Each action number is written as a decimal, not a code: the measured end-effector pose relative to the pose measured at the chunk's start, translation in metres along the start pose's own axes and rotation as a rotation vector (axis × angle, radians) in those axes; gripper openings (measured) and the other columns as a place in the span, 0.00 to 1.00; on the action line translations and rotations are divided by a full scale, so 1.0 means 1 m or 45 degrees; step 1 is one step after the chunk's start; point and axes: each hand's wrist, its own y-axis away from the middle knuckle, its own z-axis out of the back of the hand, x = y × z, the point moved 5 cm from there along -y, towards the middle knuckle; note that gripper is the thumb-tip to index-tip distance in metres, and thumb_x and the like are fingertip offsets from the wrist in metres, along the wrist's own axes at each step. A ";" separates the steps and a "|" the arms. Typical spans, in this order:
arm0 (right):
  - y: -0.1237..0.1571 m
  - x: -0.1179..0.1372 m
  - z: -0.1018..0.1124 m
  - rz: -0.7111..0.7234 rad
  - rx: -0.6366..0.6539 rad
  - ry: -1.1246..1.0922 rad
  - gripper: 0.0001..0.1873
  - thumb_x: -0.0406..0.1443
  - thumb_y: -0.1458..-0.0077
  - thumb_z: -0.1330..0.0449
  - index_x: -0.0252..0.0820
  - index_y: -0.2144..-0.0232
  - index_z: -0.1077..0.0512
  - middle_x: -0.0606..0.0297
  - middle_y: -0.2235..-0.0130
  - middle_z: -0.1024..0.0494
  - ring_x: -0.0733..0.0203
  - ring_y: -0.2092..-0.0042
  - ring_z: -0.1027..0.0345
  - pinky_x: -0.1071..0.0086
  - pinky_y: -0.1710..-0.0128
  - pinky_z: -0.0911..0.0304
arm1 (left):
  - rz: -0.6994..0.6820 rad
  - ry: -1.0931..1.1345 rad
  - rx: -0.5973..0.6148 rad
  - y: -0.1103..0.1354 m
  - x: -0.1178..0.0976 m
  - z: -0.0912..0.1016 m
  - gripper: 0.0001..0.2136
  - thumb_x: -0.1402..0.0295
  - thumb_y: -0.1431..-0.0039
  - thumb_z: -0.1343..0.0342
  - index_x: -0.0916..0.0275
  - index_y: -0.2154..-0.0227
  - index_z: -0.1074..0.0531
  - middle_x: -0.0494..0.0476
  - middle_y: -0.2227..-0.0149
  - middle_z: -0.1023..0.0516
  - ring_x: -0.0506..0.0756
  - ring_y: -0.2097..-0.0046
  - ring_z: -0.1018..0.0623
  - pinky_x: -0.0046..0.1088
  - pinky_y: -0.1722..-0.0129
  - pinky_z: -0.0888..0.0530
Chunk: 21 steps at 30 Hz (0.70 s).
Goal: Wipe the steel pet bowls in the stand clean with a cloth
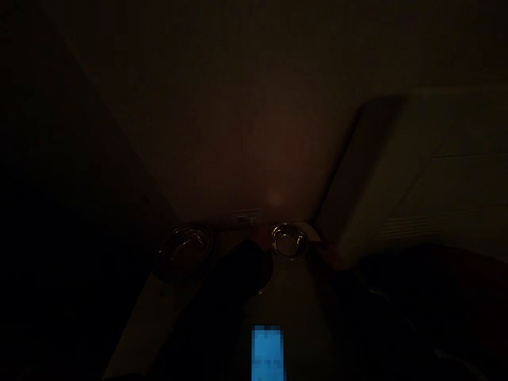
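The scene is almost dark. A dark rounded shape [242, 270] reaches up from the bottom centre and may be my left hand or sleeve; no fingers show. It ends between two round glass dishes, a larger one [186, 248] on the left and a smaller one [289, 241] on the right, close to both. A glowing blue rectangle [268, 352], like a lit screen, sits at the bottom edge just right of the dark shape. I cannot make out my right hand.
A pale surface [286, 296] carries the dishes and runs back to a dim wall [254, 132]. A pale boxy panel or cabinet [416, 174] stands at the right. The left side is black.
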 end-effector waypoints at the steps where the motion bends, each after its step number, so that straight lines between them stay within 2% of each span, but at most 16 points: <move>1: 0.000 0.000 -0.001 -0.003 0.007 -0.022 0.17 0.41 0.40 0.44 0.41 0.51 0.33 0.58 0.49 0.30 0.57 0.53 0.32 0.57 0.55 0.33 | -0.001 0.018 0.007 -0.003 -0.001 -0.003 0.12 0.66 0.41 0.49 0.69 0.63 0.24 0.71 0.55 0.22 0.63 0.51 0.24 0.37 0.52 0.30; 6: 0.002 0.004 -0.002 -0.018 0.043 -0.167 0.17 0.41 0.40 0.44 0.40 0.50 0.33 0.58 0.49 0.30 0.56 0.53 0.32 0.57 0.55 0.33 | -0.010 0.188 -0.004 -0.010 -0.001 -0.006 0.11 0.70 0.45 0.45 0.70 0.61 0.24 0.71 0.57 0.21 0.62 0.53 0.22 0.35 0.54 0.29; 11: 0.006 0.017 0.010 0.023 0.032 -0.297 0.18 0.41 0.40 0.43 0.40 0.50 0.33 0.58 0.50 0.30 0.56 0.54 0.31 0.57 0.56 0.32 | -0.075 0.497 -0.124 -0.005 0.000 0.011 0.15 0.70 0.42 0.47 0.69 0.53 0.26 0.66 0.51 0.23 0.58 0.49 0.25 0.31 0.49 0.30; 16: 0.017 0.040 0.021 0.109 -0.018 -0.387 0.17 0.41 0.40 0.44 0.39 0.52 0.32 0.59 0.53 0.28 0.58 0.56 0.30 0.59 0.58 0.32 | -0.054 0.766 -0.236 0.008 0.008 0.026 0.13 0.69 0.44 0.45 0.70 0.58 0.23 0.65 0.56 0.20 0.59 0.52 0.22 0.33 0.52 0.28; 21: 0.031 0.066 0.026 0.182 -0.073 -0.425 0.15 0.42 0.40 0.43 0.37 0.56 0.30 0.63 0.60 0.25 0.63 0.63 0.29 0.63 0.63 0.31 | -0.003 0.943 -0.350 0.031 0.014 0.042 0.12 0.71 0.47 0.43 0.70 0.59 0.23 0.64 0.56 0.20 0.59 0.52 0.22 0.35 0.51 0.28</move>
